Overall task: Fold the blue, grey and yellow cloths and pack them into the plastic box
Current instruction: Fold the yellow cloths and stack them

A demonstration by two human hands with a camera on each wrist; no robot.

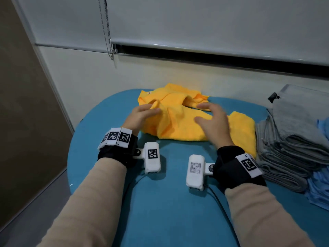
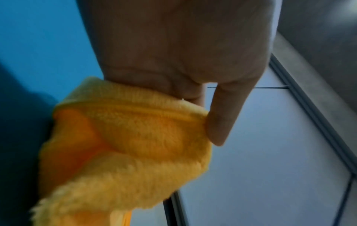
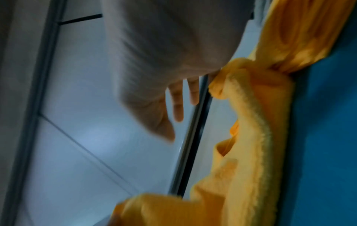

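A crumpled yellow cloth (image 1: 179,125) lies on the far half of the blue table (image 1: 160,202). My left hand (image 1: 151,109) pinches a raised fold at the cloth's left side; in the left wrist view the thumb and fingers (image 2: 218,122) clamp the yellow cloth (image 2: 135,137). My right hand (image 1: 211,114) hovers over the cloth's middle with its fingers spread, blurred. In the right wrist view the straight fingers (image 3: 178,107) hold nothing, beside the yellow cloth (image 3: 251,137). Folded grey cloths (image 1: 288,154) are stacked at the right, with blue cloths (image 1: 320,193) at the right edge.
A clear plastic box (image 1: 300,93) with a black latch stands at the far right, with grey cloth at it. A white wall and a window blind (image 1: 195,24) stand close behind the table. The table's left edge drops to the floor.
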